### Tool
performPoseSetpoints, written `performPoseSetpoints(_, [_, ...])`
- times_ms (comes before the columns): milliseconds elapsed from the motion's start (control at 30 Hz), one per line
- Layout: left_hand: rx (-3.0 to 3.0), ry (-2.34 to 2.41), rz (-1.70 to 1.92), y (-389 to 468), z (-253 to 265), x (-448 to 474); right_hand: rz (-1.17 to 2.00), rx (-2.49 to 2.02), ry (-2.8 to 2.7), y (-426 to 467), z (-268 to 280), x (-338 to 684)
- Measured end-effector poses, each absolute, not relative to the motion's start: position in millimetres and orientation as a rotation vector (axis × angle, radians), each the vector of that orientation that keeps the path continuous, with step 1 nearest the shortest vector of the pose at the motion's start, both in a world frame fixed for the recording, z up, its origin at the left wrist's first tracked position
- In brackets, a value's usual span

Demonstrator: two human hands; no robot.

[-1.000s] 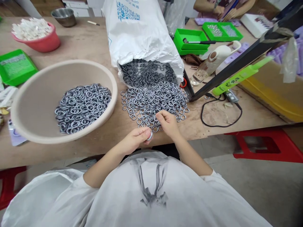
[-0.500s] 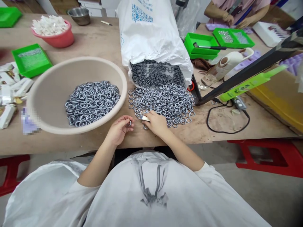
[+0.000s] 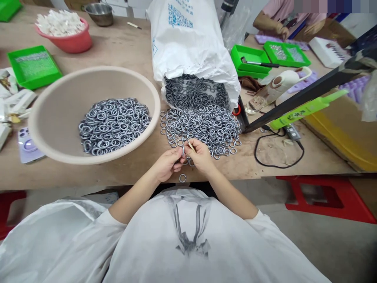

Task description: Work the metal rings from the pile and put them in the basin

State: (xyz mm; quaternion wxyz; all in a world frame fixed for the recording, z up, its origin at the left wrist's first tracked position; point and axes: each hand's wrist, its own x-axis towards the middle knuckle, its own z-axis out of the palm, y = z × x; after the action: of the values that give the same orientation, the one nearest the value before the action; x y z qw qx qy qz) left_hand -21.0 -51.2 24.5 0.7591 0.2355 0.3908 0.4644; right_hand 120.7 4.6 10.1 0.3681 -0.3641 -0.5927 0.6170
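Note:
Close together at the front edge of the table, my two hands meet before the heap of rings. A grey metal ring (image 3: 183, 151) is pinched between the thumb and fingers of my left hand (image 3: 167, 164). My right hand (image 3: 202, 157) grips a small pale-handled tool (image 3: 191, 146) against that ring; its tip is hidden by the fingers. Just beyond, a pile of grey rings (image 3: 203, 125) spills from a white sack (image 3: 194, 51). One loose ring (image 3: 182, 178) lies at the table edge below my hands. To the left, a wide beige basin (image 3: 55, 118) holds many rings.
Green trays (image 3: 32, 80), a red bowl (image 3: 69, 41) of white pieces and a metal bowl (image 3: 100, 15) stand left and behind. A black bar (image 3: 294, 98) slants across the right, above a cable (image 3: 256, 153). Another person's hands (image 3: 282, 31) are at the far right.
My left hand has moved right, bringing its ring to the tool in my right hand. The right hand has shifted slightly right. A loose ring now lies near the table edge.

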Motion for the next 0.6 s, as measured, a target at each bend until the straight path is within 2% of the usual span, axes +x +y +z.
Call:
performPoseSetpoints(333, [0.567, 0.904, 1.154, -55.7, 29.8, -10.4, 1.284, -0.936, -1.68, -3.6, 19.0, 127.7])
performPoseSetpoints(600, [0.476, 0.943, 1.219, -57.9, 37.0, -11.9, 0.791, -0.956, -2.159, -15.8, 38.7, 139.7])
